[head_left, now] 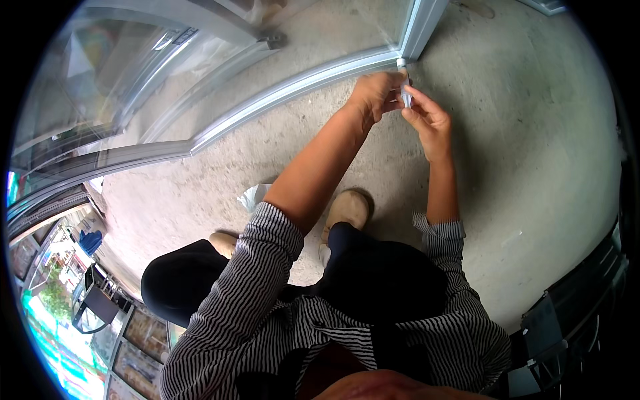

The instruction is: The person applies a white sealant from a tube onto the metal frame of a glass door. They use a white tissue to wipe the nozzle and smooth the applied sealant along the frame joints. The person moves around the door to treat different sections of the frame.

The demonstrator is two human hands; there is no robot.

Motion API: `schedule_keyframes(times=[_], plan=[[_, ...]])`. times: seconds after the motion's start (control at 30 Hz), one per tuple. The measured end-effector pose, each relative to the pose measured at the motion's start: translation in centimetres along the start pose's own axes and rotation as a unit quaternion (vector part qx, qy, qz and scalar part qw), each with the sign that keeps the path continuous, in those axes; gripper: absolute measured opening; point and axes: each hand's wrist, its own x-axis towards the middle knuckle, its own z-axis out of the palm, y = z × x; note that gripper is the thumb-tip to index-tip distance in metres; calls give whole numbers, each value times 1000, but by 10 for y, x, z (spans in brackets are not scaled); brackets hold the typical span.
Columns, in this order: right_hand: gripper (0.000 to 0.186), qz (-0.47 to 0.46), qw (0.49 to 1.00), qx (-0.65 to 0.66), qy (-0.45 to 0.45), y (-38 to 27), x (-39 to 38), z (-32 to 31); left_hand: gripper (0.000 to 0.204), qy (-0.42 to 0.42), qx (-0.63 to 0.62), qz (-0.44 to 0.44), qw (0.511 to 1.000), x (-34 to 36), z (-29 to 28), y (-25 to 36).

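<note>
A glass door or panel in a white metal frame [413, 32] spans the upper left. At its corner is a small white piece [401, 63], with a slim pale object [406, 98] just below it. My left hand [377, 95] has its fingers closed around the slim object, partly hiding it. My right hand [430, 127] pinches the same object from the right, thumb and index finger near its lower end. I cannot make out exactly what it is.
My shoe [347, 212] and bent knee [177, 273] are below, on a concrete floor [533, 160]. A crumpled translucent plastic piece [253, 197] lies beside my left forearm. Dark panels [547, 320] line the right edge; a blue item [90, 241] sits at the far left.
</note>
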Motion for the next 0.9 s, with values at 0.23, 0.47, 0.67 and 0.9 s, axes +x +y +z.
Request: schedule_keyframes(times=[0.23, 0.47, 0.67, 0.9], plan=[[40, -24, 980, 3, 197, 8, -28, 40, 29, -35, 226, 35, 973, -10, 12, -1], [37, -115, 952, -92, 269, 16, -61, 80, 37, -127, 249, 73, 957, -55, 6, 0], [33, -170, 960, -102, 196, 16, -56, 115, 37, -122, 240, 156, 950, -99, -37, 17], [45, -198, 966, -52, 156, -11, -77, 133, 38, -173, 129, 133, 967, -130, -61, 19]])
